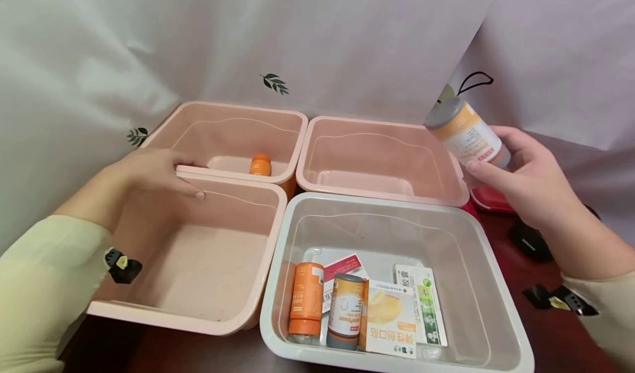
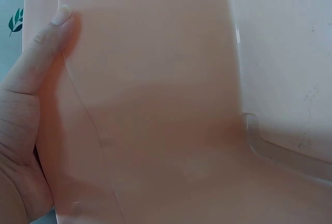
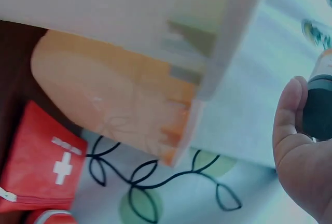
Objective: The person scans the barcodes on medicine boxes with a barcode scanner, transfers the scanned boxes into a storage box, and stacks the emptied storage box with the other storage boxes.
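first, your left hand (image 1: 154, 170), fingers extended, resting on a pink bin (image 1: 213, 263) at left; lower centre, a grey bin (image 1: 488, 307) with bottles (image 1: 306, 290) and boxes (image 1: 397, 323); upper right, a grey-capped bottle (image 1: 468, 133), gripped by your right hand (image 1: 536, 185).

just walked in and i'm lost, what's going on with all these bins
A person's right hand holds up a yellow-and-grey bottle. Their left hand rests where the near left pink bin meets the far left pink bin, which has an orange container inside. The whitish bin holds a similar bottle, an orange bottle and some boxes.
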The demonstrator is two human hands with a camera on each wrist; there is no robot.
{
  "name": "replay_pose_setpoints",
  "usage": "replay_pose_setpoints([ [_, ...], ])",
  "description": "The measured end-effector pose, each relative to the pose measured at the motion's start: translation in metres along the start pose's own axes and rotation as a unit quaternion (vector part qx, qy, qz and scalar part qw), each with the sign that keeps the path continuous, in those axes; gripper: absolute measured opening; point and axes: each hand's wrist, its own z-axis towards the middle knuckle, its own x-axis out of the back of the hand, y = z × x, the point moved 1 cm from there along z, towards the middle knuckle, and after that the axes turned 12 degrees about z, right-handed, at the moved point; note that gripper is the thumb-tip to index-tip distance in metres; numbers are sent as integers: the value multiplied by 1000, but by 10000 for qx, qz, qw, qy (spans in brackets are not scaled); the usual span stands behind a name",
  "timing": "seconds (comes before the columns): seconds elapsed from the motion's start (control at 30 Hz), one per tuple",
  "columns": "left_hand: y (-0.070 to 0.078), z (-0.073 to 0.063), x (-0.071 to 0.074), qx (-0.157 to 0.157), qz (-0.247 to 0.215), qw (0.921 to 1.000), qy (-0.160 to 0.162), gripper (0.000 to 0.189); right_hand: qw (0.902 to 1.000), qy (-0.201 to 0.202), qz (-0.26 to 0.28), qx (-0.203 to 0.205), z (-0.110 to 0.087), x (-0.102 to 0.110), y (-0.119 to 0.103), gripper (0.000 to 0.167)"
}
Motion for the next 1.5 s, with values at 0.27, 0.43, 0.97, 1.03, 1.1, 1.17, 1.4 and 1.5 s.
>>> replay_pose_setpoints([
  [0.27, -1, 0, -3, -59, -17, 10000, 54, 72, 9845, -495, -1667, -221, 29, -32, -26, 46],
  [0.43, -4, -3, -4, 24, 13, 10000, 77, 74, 9716, -1028, -2103, -335, 45, -61, -35, 52],
  [0.97, 8, -1, 2, 96, 72, 9999, 21, 77, 9425, -2081, -2608, 190, 85, -145, -19, 59],
  [1.03, 9, 0, 2, 83, 56, 9999, 15, 76, 9447, -2067, -2538, 193, 90, -156, -18, 60],
  [1.1, 10, 1, 2, 76, 30, 10000, 4, 76, 9486, -2031, -2422, 174, 96, -168, -17, 59],
  [1.17, 10, 1, 1, 65, -1, 10000, -20, 76, 9522, -1971, -2332, 83, 100, -180, -17, 59],
  [1.4, 9, -1, 2, 53, 34, 10000, -35, 75, 9415, -2109, -2627, -91, 113, -228, -28, 59],
  [1.5, 8, -3, 4, 55, 54, 10000, -27, 75, 9365, -2187, -2741, -62, 119, -245, -33, 58],
])
